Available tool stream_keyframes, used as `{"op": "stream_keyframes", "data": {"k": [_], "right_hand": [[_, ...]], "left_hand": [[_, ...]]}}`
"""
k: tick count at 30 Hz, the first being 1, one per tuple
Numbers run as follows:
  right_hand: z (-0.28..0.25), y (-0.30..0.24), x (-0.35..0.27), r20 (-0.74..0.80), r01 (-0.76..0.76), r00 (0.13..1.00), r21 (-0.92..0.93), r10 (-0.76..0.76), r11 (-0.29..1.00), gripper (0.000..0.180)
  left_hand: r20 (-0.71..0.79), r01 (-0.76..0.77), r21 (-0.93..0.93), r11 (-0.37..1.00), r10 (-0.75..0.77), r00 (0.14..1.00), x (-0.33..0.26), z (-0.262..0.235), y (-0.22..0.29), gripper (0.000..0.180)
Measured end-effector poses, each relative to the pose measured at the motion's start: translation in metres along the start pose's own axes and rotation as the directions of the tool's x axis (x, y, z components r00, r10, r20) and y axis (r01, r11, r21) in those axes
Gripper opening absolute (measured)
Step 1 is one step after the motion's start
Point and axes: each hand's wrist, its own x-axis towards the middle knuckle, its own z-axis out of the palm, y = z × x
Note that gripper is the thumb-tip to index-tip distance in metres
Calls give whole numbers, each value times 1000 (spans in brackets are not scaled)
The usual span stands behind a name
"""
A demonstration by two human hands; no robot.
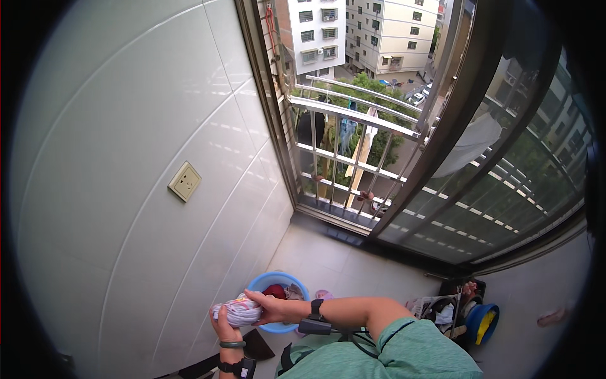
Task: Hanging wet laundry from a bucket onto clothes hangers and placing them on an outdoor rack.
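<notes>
Firstly, at the left, we see a pale wall (139, 126) with a cream socket (185, 181) fixed on it. Lower down, our left hand (224, 327) is curled against the left end of a cloth (238, 312), and we wear a dark bracelet (232, 344) and a black wrist device on that side. This cloth is white with some pink and yellow print, and it is bunched into a thick roll between our two hands. Our right hand (270, 308) is closed around the right end of it; some fingertips of both hands are hidden, so we cannot tell how they press there. Seen from above, the cloth overlaps the left edge of a light blue basin (278, 328), in which lie a dark red garment (276, 291) and some greyish cloth (294, 292). Just beside the basin we notice a pink slipper (324, 294). Further to the right, beyond a metal railing (360, 116), clothes (348, 134) are hanging outside. Lastly, we find a blue tub (494, 315) with something yellow inside.
</notes>
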Motion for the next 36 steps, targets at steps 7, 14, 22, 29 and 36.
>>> {"op": "stream_keyframes", "data": {"k": [7, 14, 22, 29, 36], "right_hand": [[3, 3, 27, 32, 143, 988, 118, -148, 983, 42], [21, -9, 17, 90, 453, 735, -802, -672, 389, 34], [55, -13, -11, 616, 616, 574, -759, -539, -212, 28], [77, -11, -23, 801, 697, 437, -589, -409, -409, 26], [88, -10, -27, 919, 772, 303, -393, -253, -500, 26]], "left_hand": [[27, 157, -199, 967, -155, 988, 4, -13, -10, 25], [150, 590, -281, 757, -573, 806, 9, -27, -20, 42], [333, 640, -52, 767, -591, 735, -10, 1, 17, 56], [532, -276, 598, 752, -116, 839, -7, 16, 42, 33], [523, -52, 596, 801, -338, 783, 19, 6, 43, 28]]}}
